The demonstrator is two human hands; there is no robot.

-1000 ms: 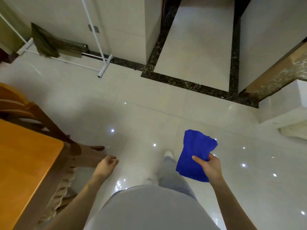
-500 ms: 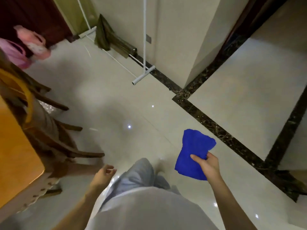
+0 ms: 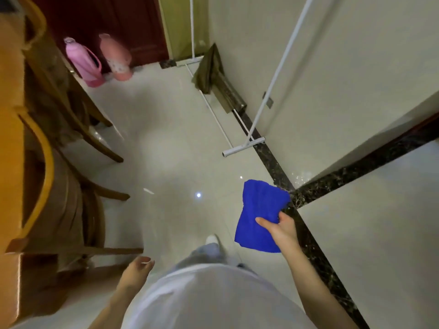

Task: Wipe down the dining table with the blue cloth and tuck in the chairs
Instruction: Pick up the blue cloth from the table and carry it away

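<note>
Cloth [image 3: 259, 214], blue, pinched at one edge between thumb and fingers of right hand [image 3: 282, 230]. Hung out ahead of the body on the right, above the floor [image 3: 166, 150] and well apart from the surface [image 3: 9, 115]. Drooped crumpled, lower part sagging below the hand. Held nothing in left hand [image 3: 136, 271], fingers loosely curled, low beside the hip and near the bottom rail of the nearer chair [image 3: 47, 176]; no contact visible. Orange wooden surface down the left edge of view, nearer chair and farther chair [image 3: 39, 27] ranged along it, curved backs close to its edge. Beyond, on pale glossy tiles: pink flask [image 3: 83, 62] and salmon flask [image 3: 116, 58] before a dark red door [image 3: 107, 20], white rack [image 3: 244, 146] with olive rag [image 3: 209, 70] draped on its low bar, dark marble strip [image 3: 273, 167] set into the floor along the wall.
</note>
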